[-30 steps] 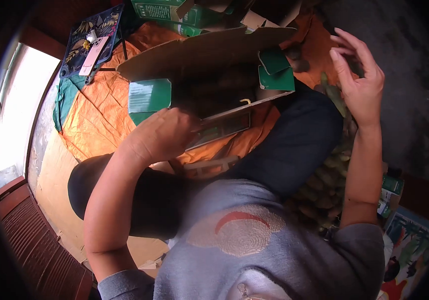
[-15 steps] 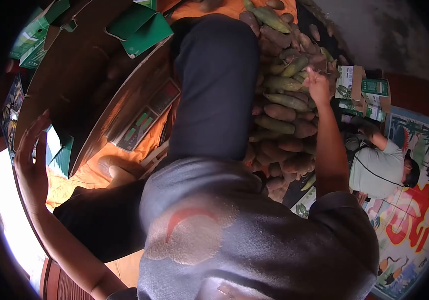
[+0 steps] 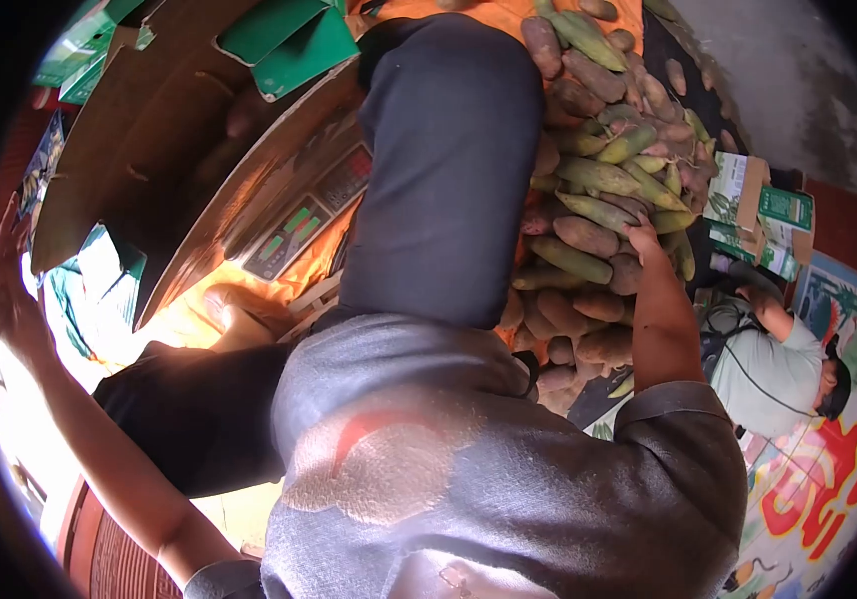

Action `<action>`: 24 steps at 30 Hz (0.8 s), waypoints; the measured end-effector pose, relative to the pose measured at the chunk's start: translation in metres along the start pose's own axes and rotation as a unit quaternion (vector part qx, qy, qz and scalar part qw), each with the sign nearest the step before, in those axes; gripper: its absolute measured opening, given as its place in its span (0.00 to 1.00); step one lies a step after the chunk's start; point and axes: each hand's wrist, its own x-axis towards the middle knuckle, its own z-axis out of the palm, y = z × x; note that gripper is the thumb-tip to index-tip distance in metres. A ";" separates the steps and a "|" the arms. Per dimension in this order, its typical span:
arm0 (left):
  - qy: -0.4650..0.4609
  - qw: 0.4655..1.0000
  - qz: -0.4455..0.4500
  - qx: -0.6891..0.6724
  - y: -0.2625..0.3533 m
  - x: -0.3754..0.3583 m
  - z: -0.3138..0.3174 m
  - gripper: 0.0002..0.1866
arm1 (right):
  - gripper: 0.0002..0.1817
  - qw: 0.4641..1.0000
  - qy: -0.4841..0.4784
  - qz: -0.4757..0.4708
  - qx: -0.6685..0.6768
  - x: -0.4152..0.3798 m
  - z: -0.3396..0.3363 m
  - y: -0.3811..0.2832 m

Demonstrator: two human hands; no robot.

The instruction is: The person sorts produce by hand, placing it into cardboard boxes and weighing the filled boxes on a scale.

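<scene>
My left hand point(image 3: 17, 299) is at the far left of the head view, open, with its fingers stretched out beside the flaps of a large cardboard box point(image 3: 99, 180). My right hand point(image 3: 645, 243) reaches into a heap of produce on the right. Its fingertips are at the end of a yellow-green ear of corn point(image 3: 596, 213), which seems to be in its husk. Whether they grip it, I cannot tell. Around it lie brownish-red sweet potatoes point(image 3: 586, 237) and more green ears.
A scale point(image 3: 294, 235) with green displays lies between the big box and my knee point(image 3: 448, 130). Small printed boxes point(image 3: 748, 200) stand beyond the heap. At the right, a person in a pale shirt point(image 3: 773, 369) is near a colourful wall picture. Orange sheeting point(image 3: 199, 329) lies underneath.
My right hand has come back toward me over the heap, from raised fingers to reaching down among the ears. The left hand has shifted outward to the left. The whole view has moved slightly.
</scene>
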 end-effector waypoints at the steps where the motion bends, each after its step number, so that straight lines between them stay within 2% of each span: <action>1: 0.007 0.999 -0.006 0.031 0.008 0.002 0.003 0.18 | 0.39 0.999 -0.007 -0.009 -0.033 0.000 0.000 0.000; 4: 0.008 1.000 -0.019 0.020 0.017 0.002 0.007 0.17 | 0.41 0.982 -0.048 -0.008 -0.184 -0.005 -0.008 -0.013; 5: -0.011 0.997 0.036 -0.062 0.003 0.001 0.002 0.17 | 0.41 0.972 -0.053 -0.016 -0.227 -0.016 -0.009 -0.019; 6: -0.010 0.994 0.051 -0.091 -0.009 0.001 0.000 0.17 | 0.42 0.961 -0.058 -0.028 -0.270 -0.028 -0.009 -0.027; 8: -0.013 0.992 0.089 -0.093 -0.003 0.002 0.004 0.16 | 0.43 0.944 -0.020 -0.062 -0.324 -0.045 -0.006 -0.037; 10: 0.009 0.996 0.059 -0.059 0.001 0.000 0.006 0.15 | 0.43 0.943 -0.014 -0.146 -0.299 -0.009 0.010 -0.011; 11: 0.012 0.993 0.035 -0.116 0.007 -0.001 0.011 0.15 | 0.43 0.945 -0.017 -0.161 -0.285 -0.005 0.011 -0.006; 12: 0.005 0.989 0.069 -0.128 0.019 0.000 0.016 0.14 | 0.42 0.947 -0.020 -0.173 -0.271 -0.007 0.016 -0.009; 14: -0.002 0.991 0.037 -0.126 0.033 0.000 0.021 0.14 | 0.42 0.932 -0.071 -0.108 -0.339 -0.076 -0.004 -0.063; 16: -0.009 0.997 0.065 -0.043 0.043 0.000 0.027 0.13 | 0.42 0.931 -0.070 -0.101 -0.344 -0.068 0.008 -0.063; 18: -0.053 0.990 0.121 0.048 0.051 -0.003 0.031 0.13 | 0.42 0.936 -0.072 -0.094 -0.331 -0.067 0.006 -0.068; 20: -0.112 0.977 0.166 0.070 0.055 -0.003 0.035 0.14 | 0.42 0.945 -0.079 -0.093 -0.304 -0.071 -0.007 -0.076; 21: -0.166 0.973 0.139 0.080 0.060 -0.006 0.036 0.15 | 0.39 0.938 -0.040 -0.131 -0.317 -0.068 -0.016 -0.075; 22: -0.207 0.966 0.116 0.103 0.061 -0.009 0.038 0.14 | 0.38 0.943 -0.060 -0.146 -0.294 -0.078 -0.033 -0.086; 24: -0.229 0.952 0.145 0.144 0.050 -0.019 0.045 0.14 | 0.35 0.948 -0.099 -0.174 -0.248 -0.126 -0.085 -0.121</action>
